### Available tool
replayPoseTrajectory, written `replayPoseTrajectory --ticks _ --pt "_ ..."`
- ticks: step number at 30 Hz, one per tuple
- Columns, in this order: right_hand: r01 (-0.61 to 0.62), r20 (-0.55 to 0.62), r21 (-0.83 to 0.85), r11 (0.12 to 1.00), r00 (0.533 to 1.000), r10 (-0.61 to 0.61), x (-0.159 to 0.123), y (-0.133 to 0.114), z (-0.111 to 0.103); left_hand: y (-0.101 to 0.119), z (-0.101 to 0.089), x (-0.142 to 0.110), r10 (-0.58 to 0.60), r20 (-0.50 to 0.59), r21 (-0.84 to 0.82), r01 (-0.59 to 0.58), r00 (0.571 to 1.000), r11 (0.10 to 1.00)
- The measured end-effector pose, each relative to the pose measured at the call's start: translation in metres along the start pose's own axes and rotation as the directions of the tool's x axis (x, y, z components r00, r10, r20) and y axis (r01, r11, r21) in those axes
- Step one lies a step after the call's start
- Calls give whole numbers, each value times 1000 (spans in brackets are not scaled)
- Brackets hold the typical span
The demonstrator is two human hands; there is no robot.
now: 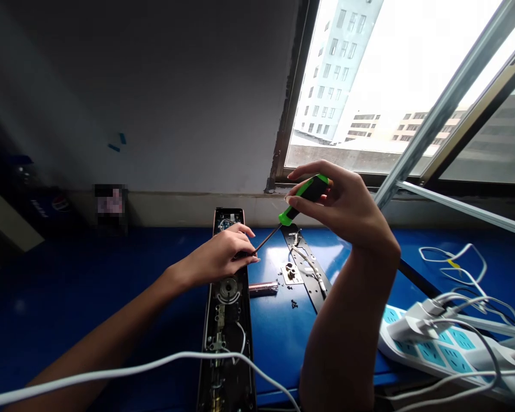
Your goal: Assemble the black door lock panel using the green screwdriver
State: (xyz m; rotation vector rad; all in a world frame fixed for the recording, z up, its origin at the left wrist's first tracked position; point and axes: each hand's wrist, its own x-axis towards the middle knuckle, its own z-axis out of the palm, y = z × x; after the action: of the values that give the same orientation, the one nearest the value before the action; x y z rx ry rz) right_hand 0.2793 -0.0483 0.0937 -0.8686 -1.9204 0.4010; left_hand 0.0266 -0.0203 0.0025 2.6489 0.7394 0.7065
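Note:
My right hand grips the green and black handle of a screwdriver, raised above the table and slanting down to the left. Its thin shaft ends at the fingertips of my left hand, which are drawn together around the tip; whatever they pinch there is hidden. Under my left hand lies a long, narrow black lock housing, opened, with metal mechanism parts, a round hub, white wires and a circuit board at its far end. Beside it are a copper-coloured cylinder and several small dark screws.
A black perforated plate with white cables lies to the right, near a square metal plate. A white power strip with plugs and tangled cords stands at the right. One white cable crosses the foreground. Behind are a wall and window.

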Motion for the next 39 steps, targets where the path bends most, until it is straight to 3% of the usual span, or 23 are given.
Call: replayPoseTrajectory --ticks 9,14,18,22,27,30,33,39 --pt "66 -2 43 997 998 -66 5 -9 10 -3 -30 -13 25 56 -24 -24 998 999" --pt "108 -85 4 994 991 -107 6 -16 12 -1 -35 -16 13 -11 -36 -14 1000 999" --pt "73 -167 -67 995 982 -83 8 -17 14 1 -36 -16 -2 -93 -37 -2 996 999" --pt "53 -125 -38 998 991 -58 9 -15 16 -3 -37 -17 -41 -88 -29 39 995 999" --pt "130 44 119 984 990 -136 11 -21 23 -8 -38 -19 -75 -25 17 75 997 997" --pt "133 84 89 987 986 -141 13 -28 31 -10 -38 -19 -71 -9 14 71 997 997" --pt "106 66 24 994 992 -107 18 -31 40 -12 -41 -19 -75 -41 12 76 996 997" --pt "161 -30 138 977 987 -159 33 -25 67 -15 -55 -22 -84 -81 48 88 993 995"
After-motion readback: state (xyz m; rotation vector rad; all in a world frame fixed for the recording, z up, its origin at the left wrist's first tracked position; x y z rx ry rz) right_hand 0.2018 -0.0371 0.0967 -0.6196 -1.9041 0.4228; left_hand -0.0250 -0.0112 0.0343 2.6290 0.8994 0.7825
